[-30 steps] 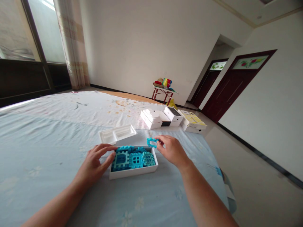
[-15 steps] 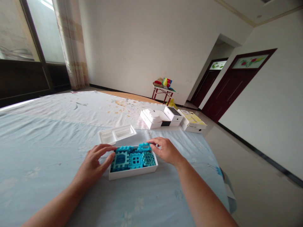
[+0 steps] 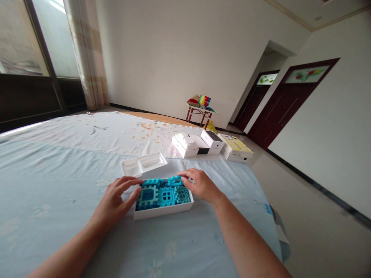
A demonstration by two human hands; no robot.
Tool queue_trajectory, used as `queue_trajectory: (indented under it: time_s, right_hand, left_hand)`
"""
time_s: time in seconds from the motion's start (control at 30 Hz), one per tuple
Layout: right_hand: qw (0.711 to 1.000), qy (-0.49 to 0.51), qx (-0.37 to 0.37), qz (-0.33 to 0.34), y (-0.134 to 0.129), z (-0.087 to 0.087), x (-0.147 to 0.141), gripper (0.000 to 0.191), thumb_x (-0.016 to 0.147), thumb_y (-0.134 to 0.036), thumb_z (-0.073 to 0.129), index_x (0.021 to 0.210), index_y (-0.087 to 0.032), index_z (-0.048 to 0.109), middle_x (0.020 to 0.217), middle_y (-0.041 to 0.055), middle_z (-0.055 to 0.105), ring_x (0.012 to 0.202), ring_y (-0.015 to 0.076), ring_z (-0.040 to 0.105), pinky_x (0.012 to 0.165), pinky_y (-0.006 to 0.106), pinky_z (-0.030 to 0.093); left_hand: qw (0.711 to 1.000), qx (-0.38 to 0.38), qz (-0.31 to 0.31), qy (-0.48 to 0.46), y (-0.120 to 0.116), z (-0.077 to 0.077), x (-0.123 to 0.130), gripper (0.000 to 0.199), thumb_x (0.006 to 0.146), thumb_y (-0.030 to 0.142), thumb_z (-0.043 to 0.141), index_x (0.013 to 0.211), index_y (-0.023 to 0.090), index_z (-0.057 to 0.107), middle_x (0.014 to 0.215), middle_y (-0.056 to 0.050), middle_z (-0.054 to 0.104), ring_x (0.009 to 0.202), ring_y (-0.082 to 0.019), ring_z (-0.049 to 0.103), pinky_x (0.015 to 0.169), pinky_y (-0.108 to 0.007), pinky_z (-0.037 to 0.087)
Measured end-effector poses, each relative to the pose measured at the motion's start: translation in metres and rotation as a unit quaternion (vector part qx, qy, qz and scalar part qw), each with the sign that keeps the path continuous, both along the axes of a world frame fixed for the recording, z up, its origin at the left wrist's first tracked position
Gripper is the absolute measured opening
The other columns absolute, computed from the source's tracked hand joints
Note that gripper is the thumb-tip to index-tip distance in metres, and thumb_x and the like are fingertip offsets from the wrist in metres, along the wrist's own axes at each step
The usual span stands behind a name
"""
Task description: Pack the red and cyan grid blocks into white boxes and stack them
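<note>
A shallow white box [image 3: 164, 212] full of blue interlocking plastic building blocks [image 3: 166, 196] lies before me on the cloth. The blocks are flat and notched, some with window-like openings. At the box's left end, my left hand [image 3: 120, 195] grips the rim loosely, its fingertips at the far corner and its thumb nearer me. My right hand [image 3: 201, 184] is over the far right corner, thumb and forefinger closed on a bright blue block [image 3: 174, 180]. That block sits low among the others; part of it is hidden by my fingers.
Just behind the box lies a white two-compartment plastic tray [image 3: 145, 164]. Farther back are an open white box [image 3: 185, 146], a smaller white box with a dark top [image 3: 212, 139] and a yellow-and-white box [image 3: 235, 146]. The round table's edge [image 3: 268, 200] curves at right.
My right hand has lowered the bright blue block slightly and moved it a little left, so it sits deeper in the box. The left hand stays at the box's left end.
</note>
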State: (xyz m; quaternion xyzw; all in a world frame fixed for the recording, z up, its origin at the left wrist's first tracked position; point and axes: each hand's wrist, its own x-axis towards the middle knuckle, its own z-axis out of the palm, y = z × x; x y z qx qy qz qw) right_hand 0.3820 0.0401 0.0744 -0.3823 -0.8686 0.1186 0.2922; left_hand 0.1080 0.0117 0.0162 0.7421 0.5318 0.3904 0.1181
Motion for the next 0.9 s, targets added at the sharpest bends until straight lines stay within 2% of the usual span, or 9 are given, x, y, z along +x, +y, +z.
queue_trajectory:
  time_s: [0.13,0.27,0.37,0.47,0.57,0.73,0.9]
  right_hand:
    - [0.999,-0.02,0.03,0.015,0.002,-0.006,-0.003,0.025,0.083,-0.016,0.049,0.102,-0.021,0.064,0.093,0.0046,0.066,0.09,0.0156,0.057,0.083,0.028,0.042]
    - [0.999,-0.04,0.009,-0.004,0.002,-0.008,-0.005,0.027,0.081,-0.014,0.052,0.105,-0.021,0.062,0.089,0.0033,0.066,0.085,0.0149,0.057,0.079,0.027,0.042]
    - [0.998,-0.056,0.001,-0.024,0.002,-0.009,-0.005,0.021,0.078,-0.015,0.056,0.097,-0.021,0.064,0.084,0.0016,0.067,0.08,0.0151,0.057,0.077,0.028,0.041]
    - [0.998,-0.064,0.018,-0.004,0.003,-0.011,-0.005,0.015,0.079,-0.018,0.057,0.09,-0.022,0.067,0.085,0.0021,0.068,0.082,0.016,0.056,0.08,0.03,0.039]
    - [0.996,-0.086,0.034,0.003,0.003,-0.012,-0.006,0.022,0.081,-0.017,0.053,0.096,-0.023,0.067,0.086,0.003,0.067,0.084,0.0166,0.054,0.079,0.031,0.038]
    - [0.991,-0.124,0.043,-0.013,0.004,-0.014,-0.005,0.042,0.074,-0.006,0.05,0.109,-0.025,0.062,0.086,0.0029,0.064,0.085,0.0172,0.051,0.079,0.031,0.037]
    - [0.991,-0.12,0.044,-0.03,0.005,-0.015,-0.004,0.041,0.072,-0.005,0.048,0.104,-0.025,0.065,0.084,0.0035,0.065,0.085,0.018,0.05,0.079,0.031,0.037]
  left_hand:
    - [1.0,0.0,-0.002,0.0,0.0,0.001,0.001,0.035,0.08,0.05,0.045,0.1,0.026,0.062,0.104,-0.005,0.059,0.1,-0.021,0.054,0.09,-0.036,0.042]
    - [1.0,0.0,0.0,0.002,-0.001,0.002,0.001,0.035,0.079,0.05,0.046,0.1,0.026,0.062,0.104,-0.005,0.059,0.1,-0.021,0.054,0.09,-0.036,0.042]
    - [1.0,0.007,0.003,0.002,-0.001,0.002,0.0,0.034,0.079,0.05,0.046,0.098,0.027,0.063,0.103,-0.004,0.06,0.099,-0.021,0.055,0.088,-0.034,0.044]
    - [1.0,0.004,0.001,0.0,-0.001,0.001,0.0,0.033,0.079,0.049,0.046,0.098,0.027,0.063,0.103,-0.003,0.06,0.1,-0.02,0.055,0.09,-0.034,0.043]
    - [1.0,-0.003,-0.003,-0.003,-0.001,0.001,0.0,0.032,0.08,0.048,0.047,0.1,0.028,0.062,0.104,-0.003,0.059,0.102,-0.02,0.053,0.091,-0.035,0.041]
    - [1.0,0.0,-0.001,-0.001,-0.001,0.002,0.001,0.033,0.08,0.048,0.046,0.098,0.027,0.063,0.104,-0.004,0.059,0.1,-0.021,0.054,0.09,-0.034,0.042]
    - [1.0,-0.003,-0.008,0.016,0.0,0.001,0.002,0.033,0.08,0.047,0.046,0.1,0.028,0.063,0.105,-0.005,0.058,0.102,-0.022,0.052,0.091,-0.038,0.041]
